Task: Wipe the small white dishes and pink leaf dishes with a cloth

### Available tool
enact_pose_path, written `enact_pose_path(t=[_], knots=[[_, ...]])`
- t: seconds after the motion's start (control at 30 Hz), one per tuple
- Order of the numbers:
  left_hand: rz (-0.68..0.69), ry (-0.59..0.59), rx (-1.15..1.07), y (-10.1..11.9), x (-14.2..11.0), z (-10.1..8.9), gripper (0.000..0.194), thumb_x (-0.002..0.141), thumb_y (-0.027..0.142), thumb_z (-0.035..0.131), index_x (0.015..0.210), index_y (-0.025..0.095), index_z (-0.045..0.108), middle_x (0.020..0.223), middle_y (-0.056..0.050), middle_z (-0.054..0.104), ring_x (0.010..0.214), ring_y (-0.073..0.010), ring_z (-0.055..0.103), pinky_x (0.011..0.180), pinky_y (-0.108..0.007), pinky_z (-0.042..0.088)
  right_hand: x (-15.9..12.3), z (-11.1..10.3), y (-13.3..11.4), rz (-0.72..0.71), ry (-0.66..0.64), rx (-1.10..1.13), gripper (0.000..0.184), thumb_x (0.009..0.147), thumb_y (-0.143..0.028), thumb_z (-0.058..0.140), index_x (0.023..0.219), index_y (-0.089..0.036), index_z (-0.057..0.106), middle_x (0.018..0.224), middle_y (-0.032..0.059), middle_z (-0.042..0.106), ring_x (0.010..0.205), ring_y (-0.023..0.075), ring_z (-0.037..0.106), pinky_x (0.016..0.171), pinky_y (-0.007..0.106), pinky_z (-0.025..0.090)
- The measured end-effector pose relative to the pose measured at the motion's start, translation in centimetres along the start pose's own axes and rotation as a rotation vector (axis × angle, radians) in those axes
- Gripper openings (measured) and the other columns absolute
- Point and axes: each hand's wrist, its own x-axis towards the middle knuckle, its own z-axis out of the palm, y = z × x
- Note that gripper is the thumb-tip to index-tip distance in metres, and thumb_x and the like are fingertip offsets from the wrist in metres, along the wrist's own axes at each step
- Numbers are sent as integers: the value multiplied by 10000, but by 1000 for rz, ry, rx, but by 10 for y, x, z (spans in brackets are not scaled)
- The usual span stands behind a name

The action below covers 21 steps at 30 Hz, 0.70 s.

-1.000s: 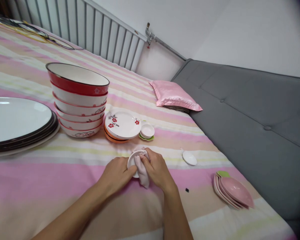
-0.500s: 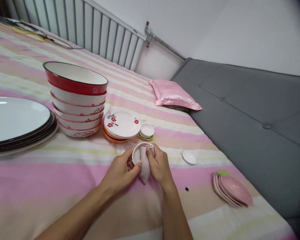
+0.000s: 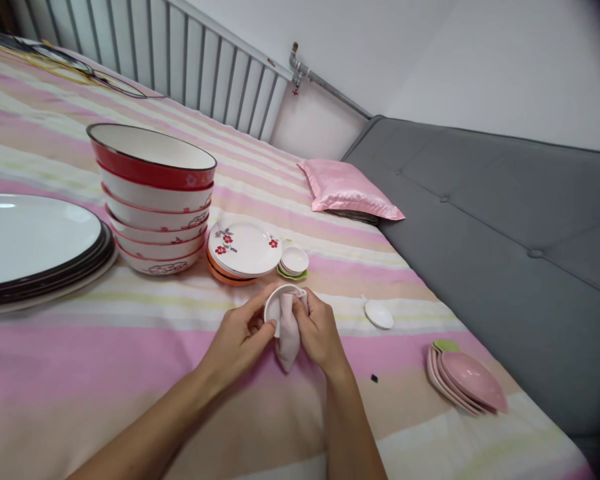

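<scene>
A small white dish (image 3: 272,307) is held up between both hands over the striped bedsheet. My left hand (image 3: 243,337) is closed on its left side, thumb on the near edge. My right hand (image 3: 320,330) pinches a pale pinkish cloth (image 3: 288,337) against the dish's inside and right rim; the cloth's end hangs below. Just beyond the hands stand a stack of floral plates (image 3: 247,248) on orange-sided dishes and a small pile of white dishes (image 3: 295,260) on a green leaf-shaped one.
Tall stacked bowls (image 3: 155,200) and large dark-rimmed plates (image 3: 35,247) stand at left. A small white dish (image 3: 379,315), a black scrap (image 3: 375,378) and pink dishes (image 3: 473,380) lie at right. Farther off are a pink pillow (image 3: 353,190), cables (image 3: 65,63) and a grey headboard (image 3: 505,200).
The cloth's hanging end has shifted slightly down and left. My left thumb has moved a little up and left along the dish's edge. Everything else stays put.
</scene>
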Motion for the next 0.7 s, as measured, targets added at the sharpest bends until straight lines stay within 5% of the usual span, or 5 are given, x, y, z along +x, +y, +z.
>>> enact_pose_path(t=[0.2,0.43,0.7], knots=[[-6,2,62,8,0,-4,569,726,121,423,1289,169,494,1095,-31,641,912,-184,580,753,-245,468,-1,1,-2,-19,-85,-75,252,910,-333,366,822,-189,554,719,-4,599,643,139,517,587,230,343],[17,-17,92,5,2,-6,486,711,109,396,1142,165,614,883,-8,671,867,-186,583,752,-246,449,-3,2,-4,-68,-174,-101,214,901,-276,370,799,-189,536,746,5,608,674,145,526,611,233,351],[17,11,149,7,0,-5,477,722,133,426,1176,178,569,892,-15,657,815,-171,581,724,-245,456,-3,1,-3,-68,-135,-98,234,903,-311,388,778,-185,541,688,-15,568,635,130,498,590,224,336]])
